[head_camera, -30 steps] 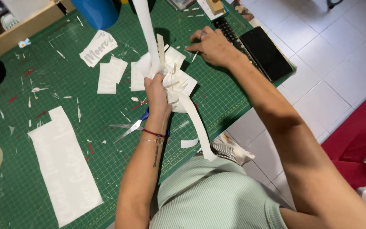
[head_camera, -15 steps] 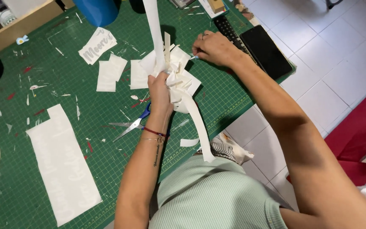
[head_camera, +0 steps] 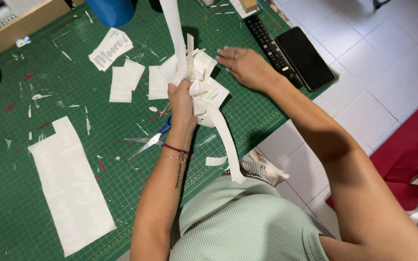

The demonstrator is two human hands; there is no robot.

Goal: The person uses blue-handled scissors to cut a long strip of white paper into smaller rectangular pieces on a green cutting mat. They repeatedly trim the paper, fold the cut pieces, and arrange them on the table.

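Right hand point(head_camera: 245, 67) has slid back from the remote point(head_camera: 272, 50), flat and empty on the green mat point(head_camera: 49, 96). Left hand point(head_camera: 182, 101) clenches the white paper bundle point(head_camera: 204, 92) above it; scissors point(head_camera: 151, 141) alongside.

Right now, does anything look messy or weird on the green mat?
Yes. Small white and red scraps lie scattered over the green cutting mat, and the left hand clutches a crumpled wad of white paper strips trailing off the table edge.
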